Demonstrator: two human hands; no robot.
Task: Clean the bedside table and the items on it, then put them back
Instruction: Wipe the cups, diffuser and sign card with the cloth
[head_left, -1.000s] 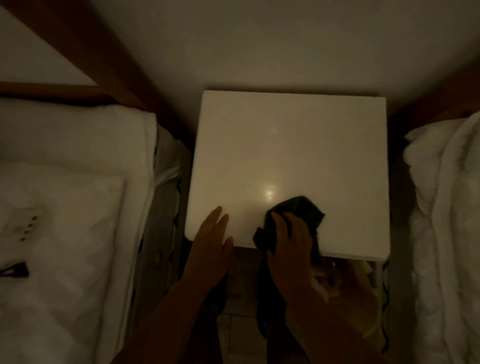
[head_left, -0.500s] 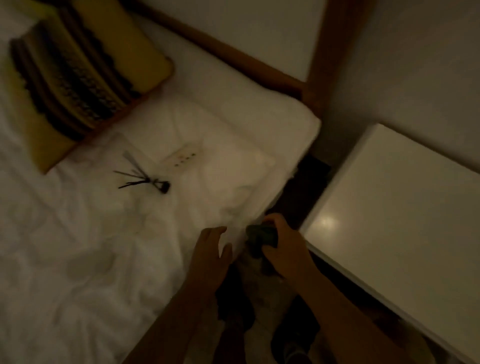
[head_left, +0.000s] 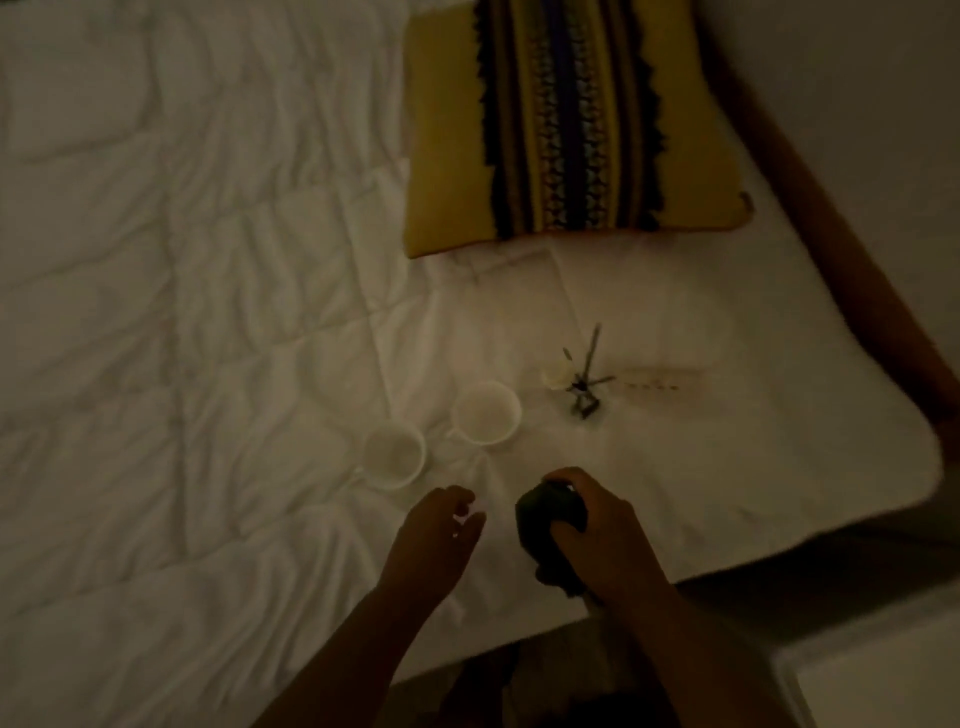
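While both hands hover over the white bed (head_left: 208, 312), the cleaning cloth (head_left: 545, 512) sits balled in the right hand (head_left: 597, 535).

The bed fills most of the dim view, its rumpled duvet carrying a yellow cushion (head_left: 571, 119) with dark patterned stripes near the wooden bed frame (head_left: 857, 291). A corner of the white counter (head_left: 878, 686) shows at lower right, bare where visible. On the duvet lie two white cups, the larger cup (head_left: 485, 413) just beside the smaller cup (head_left: 395, 454), then a dark bundle of thin sticks (head_left: 584, 387) and a pale flat strip (head_left: 660, 379) next to it. The right grip is clamped on the dark cloth; the left hand (head_left: 436, 535) is loosely curled, fingers apart, holding nothing, near the smaller cup.
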